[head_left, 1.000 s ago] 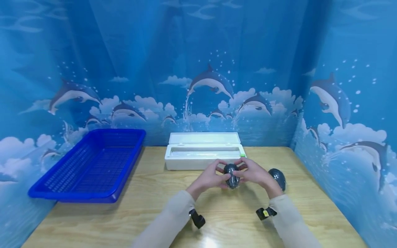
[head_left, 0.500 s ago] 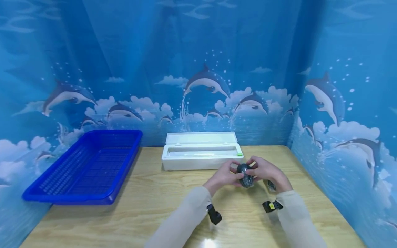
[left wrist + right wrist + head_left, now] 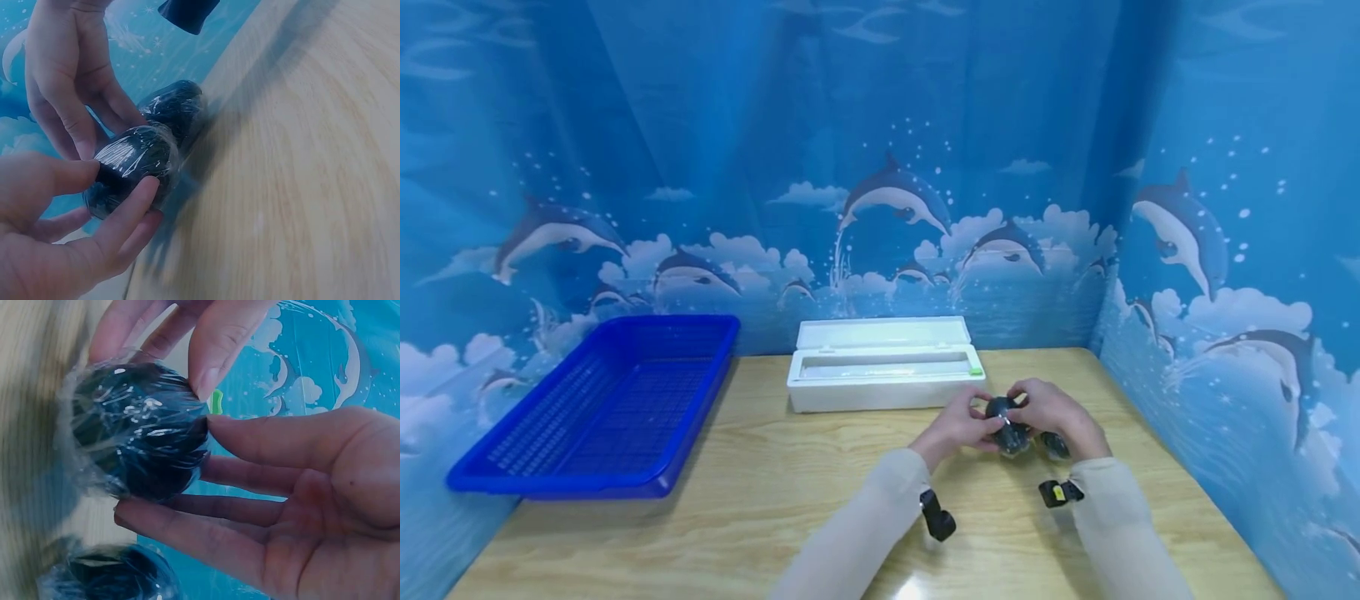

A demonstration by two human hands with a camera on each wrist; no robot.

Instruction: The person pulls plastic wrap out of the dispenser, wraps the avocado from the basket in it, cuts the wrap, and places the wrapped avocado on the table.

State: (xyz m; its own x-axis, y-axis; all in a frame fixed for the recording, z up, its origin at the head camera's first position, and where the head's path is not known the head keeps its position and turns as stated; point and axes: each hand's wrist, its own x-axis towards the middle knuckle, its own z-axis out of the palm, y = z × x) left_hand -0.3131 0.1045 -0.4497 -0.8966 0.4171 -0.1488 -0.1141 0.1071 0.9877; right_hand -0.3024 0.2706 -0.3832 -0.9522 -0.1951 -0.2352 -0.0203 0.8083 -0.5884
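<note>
A black, rounded, palm-sized thing [image 3: 1009, 431] in shiny clear film is held between both hands, low over the right part of the table. My left hand [image 3: 957, 427] grips its left side; in the left wrist view its thumb and fingers [image 3: 122, 215] curl round the dark shape. From the other side my right hand [image 3: 1056, 410] holds it, thumb on top and fingers beneath in the right wrist view. The film bunches loosely at one end. Close beside it lies a second film-wrapped black thing [image 3: 178, 111], partly hidden by the right hand in the head view.
A long white cling film dispenser [image 3: 886, 393], lid up, with a green slider [image 3: 975, 372] at its right end, stands behind the hands. To the left is a blue plastic basket [image 3: 662, 479]. A dolphin-patterned curtain [image 3: 760, 167] borders the wooden table [image 3: 760, 533].
Both hands have carried the wrapped black thing to the right, close to the second one. The head view has shifted slightly. The dispenser and basket stay in place.
</note>
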